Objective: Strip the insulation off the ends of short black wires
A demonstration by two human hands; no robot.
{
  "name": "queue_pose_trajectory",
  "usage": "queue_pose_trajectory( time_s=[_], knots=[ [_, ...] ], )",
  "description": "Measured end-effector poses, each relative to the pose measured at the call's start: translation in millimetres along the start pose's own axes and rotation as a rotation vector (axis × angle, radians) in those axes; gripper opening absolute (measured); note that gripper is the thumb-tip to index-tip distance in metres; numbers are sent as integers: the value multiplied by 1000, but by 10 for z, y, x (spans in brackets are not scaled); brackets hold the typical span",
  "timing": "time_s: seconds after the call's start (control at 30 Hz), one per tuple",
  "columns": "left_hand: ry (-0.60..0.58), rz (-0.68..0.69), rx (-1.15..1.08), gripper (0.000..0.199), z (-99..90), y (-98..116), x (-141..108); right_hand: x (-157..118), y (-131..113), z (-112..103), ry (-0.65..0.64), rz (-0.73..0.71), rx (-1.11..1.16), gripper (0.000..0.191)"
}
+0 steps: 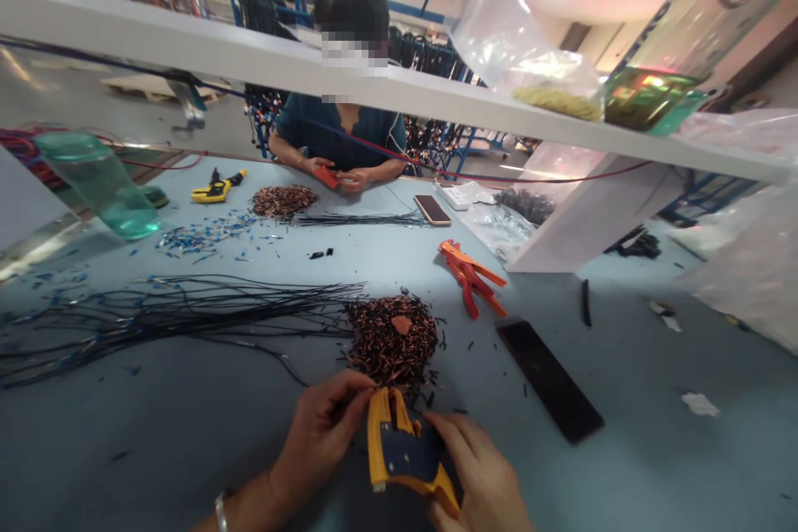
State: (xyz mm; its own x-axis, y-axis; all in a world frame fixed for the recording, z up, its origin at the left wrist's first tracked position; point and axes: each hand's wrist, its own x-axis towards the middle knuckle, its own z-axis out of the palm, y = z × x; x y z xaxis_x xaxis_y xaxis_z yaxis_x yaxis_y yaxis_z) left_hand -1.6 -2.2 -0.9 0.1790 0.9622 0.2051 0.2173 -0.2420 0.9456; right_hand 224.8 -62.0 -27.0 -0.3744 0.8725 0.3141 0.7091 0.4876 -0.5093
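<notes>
My right hand [480,465] is wrapped round a yellow wire stripper [408,449] with a dark blue side plate, its jaws pointing away from me. Thumb and forefinger of my left hand [330,416] are pinched together right at the stripper's jaws. A thin black wire [283,359] curves out of the bundle and passes behind this hand; its end between the fingertips is mostly hidden. Just beyond the jaws lies a heap of short black and copper-coloured scraps [392,341]. The bundle of black wires [205,312] stretches leftward from the heap.
A black phone [552,378] and red-orange pliers [470,274] lie to the right. A green bottle [100,183] leans at the left. Overhead runs a white shelf [249,50]. Across the table a person [342,133] holds a red tool, near another yellow stripper [217,185].
</notes>
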Motion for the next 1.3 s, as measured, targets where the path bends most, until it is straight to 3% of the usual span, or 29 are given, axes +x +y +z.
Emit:
queue_pose_trajectory(
  time_s=[0.23, 0.5, 0.73, 0.93, 1.07, 1.13, 1.23, 1.3],
  knots=[
    [-104, -58, -190, 26, 33, 12, -6, 61, -102, -8, 40, 33, 8, 60],
    [-88, -41, -153, 26, 12, -53, -9, 103, -153, -54, 84, 39, 2, 62],
    [-209, -164, -358, 30, 7, -33, 27, 112, -171, -83, 63, 66, 5, 65],
    [-243, -225, -416, 33, 6, -45, 28, 142, -190, -117, 87, 23, -31, 64],
    [-207, -200, -339, 33, -4, -36, 40, 145, -171, -128, 122, 0, -81, 60],
    [-111, -184, -227, 30, -12, -34, 58, 140, -172, -159, 139, 18, -76, 58],
    [39, -166, -54, 25, -18, -41, 76, 142, -225, -258, 92, 195, 122, 51],
    [40, -136, 25, 25, -16, -50, 70, 167, -286, -322, 4, 391, 409, 43]
  ],
)
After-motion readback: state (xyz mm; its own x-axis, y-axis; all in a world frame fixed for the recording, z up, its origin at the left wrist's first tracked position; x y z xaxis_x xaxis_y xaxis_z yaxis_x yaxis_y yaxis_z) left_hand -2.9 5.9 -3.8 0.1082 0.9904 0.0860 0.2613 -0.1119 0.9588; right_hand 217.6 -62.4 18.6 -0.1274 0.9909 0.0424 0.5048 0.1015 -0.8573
